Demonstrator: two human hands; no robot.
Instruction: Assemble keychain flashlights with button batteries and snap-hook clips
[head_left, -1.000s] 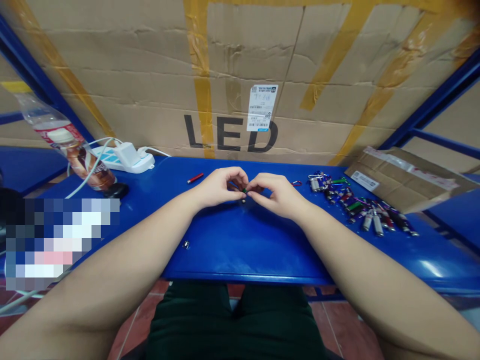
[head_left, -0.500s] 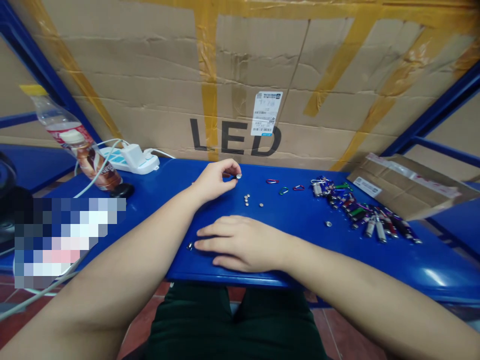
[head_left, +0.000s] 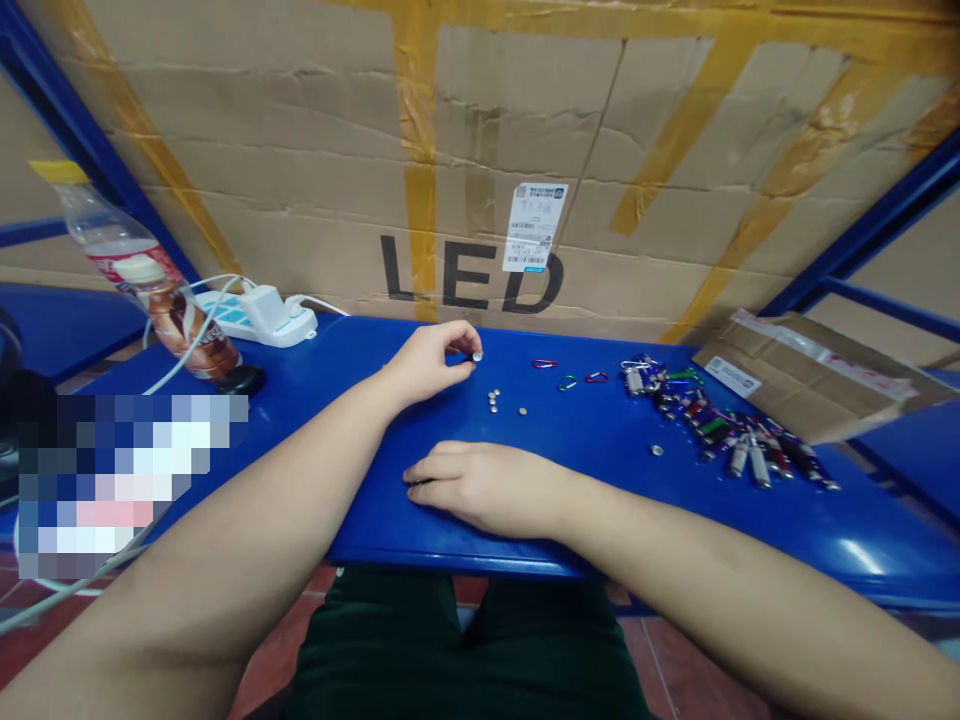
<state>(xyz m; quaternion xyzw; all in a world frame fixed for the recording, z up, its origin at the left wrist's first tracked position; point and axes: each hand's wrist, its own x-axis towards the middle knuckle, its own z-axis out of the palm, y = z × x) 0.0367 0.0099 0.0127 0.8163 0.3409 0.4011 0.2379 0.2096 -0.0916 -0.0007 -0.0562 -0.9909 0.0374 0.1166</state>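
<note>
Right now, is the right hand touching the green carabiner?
Apart. The head view shows blue tabletop in the gap between the right hand and the green carabiner.

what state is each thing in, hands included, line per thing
Left hand: curled, holding silver-ended piece
Right hand: palm down, grip hidden
Small silver discs: loose
Three carabiners: loose
Metal tubes: heaped
Silver ring: lying alone
Clear bottle: capped
Brown bottle: capped
Power strip: plugs inserted
Small carton: taped
Large carton: taped

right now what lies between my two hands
In the head view, several small silver discs lie on the blue table between the left hand and the right hand.
</note>
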